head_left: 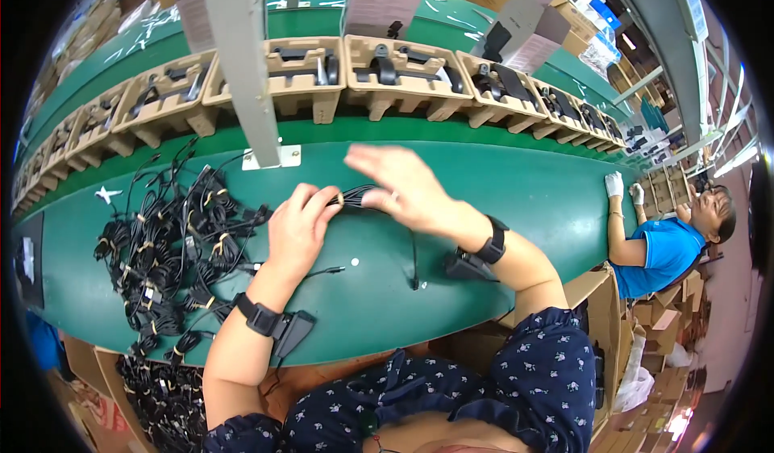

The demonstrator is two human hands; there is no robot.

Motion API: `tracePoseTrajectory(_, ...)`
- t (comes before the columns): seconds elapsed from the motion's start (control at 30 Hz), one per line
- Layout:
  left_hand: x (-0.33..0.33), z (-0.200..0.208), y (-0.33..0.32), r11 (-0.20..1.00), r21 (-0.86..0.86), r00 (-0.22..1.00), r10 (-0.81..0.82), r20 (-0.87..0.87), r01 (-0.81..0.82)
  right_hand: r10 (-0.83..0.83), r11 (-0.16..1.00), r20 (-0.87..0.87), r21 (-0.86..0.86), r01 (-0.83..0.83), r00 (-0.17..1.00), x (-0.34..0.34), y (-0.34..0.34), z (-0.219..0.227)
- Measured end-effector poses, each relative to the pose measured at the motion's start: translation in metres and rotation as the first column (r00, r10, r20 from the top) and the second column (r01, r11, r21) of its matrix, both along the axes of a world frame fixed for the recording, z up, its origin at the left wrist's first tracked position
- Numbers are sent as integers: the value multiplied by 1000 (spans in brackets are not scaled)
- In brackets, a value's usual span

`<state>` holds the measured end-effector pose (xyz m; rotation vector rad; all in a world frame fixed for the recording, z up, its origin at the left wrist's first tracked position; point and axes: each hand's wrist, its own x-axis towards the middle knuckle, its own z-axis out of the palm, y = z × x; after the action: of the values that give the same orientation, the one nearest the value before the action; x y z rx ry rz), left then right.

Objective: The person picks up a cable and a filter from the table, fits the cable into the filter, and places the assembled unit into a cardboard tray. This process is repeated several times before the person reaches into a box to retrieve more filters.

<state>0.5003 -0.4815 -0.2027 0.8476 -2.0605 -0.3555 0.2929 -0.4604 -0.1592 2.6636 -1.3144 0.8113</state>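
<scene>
Over the middle of the green bench top (492, 187), my left hand (297, 225) pinches a coiled black cable (355, 197) at its left end, where a tan tie wraps it. One loose cable end hangs to the right of the coil, and a plug end shows below my left hand. Beside the coil's right end is my right hand (407, 193), its fingers stretched out and slightly blurred. The thumb of that hand is close to the cable; whether it touches cannot be made out. A heap of tied black cables (161, 267) lies to the left.
Moulded tan trays (407, 90) holding black parts line the far side. A grey post (246, 66) stands on the bench. An open carton (113, 388) of black cables sits at the lower left. At the far right a co-worker (657, 251) in blue handles a tray.
</scene>
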Motion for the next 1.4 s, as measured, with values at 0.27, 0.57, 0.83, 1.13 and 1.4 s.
tracePoseTrajectory(0.27,2,8,9,964,251,952,-5,-307,86,-134,984,151,135,114,979,33,26,27)
tracePoseTrajectory(0.57,-12,16,43,-56,623,523,-486,-700,780,-475,717,877,437,-543,78,51,36,50)
tracePoseTrajectory(0.83,6,24,21,299,565,616,-109,-780,769,32,990,104,134,-46,994,33,53,44)
tracePoseTrajectory(1.13,58,38,-21,963,-120,969,246,25,-241,-457,876,232,286,388,859,9,46,32)
tracePoseTrajectory(1.4,111,15,-38,879,-137,730,458,507,-457,-782,473,196,-434,767,592,-149,-31,67)
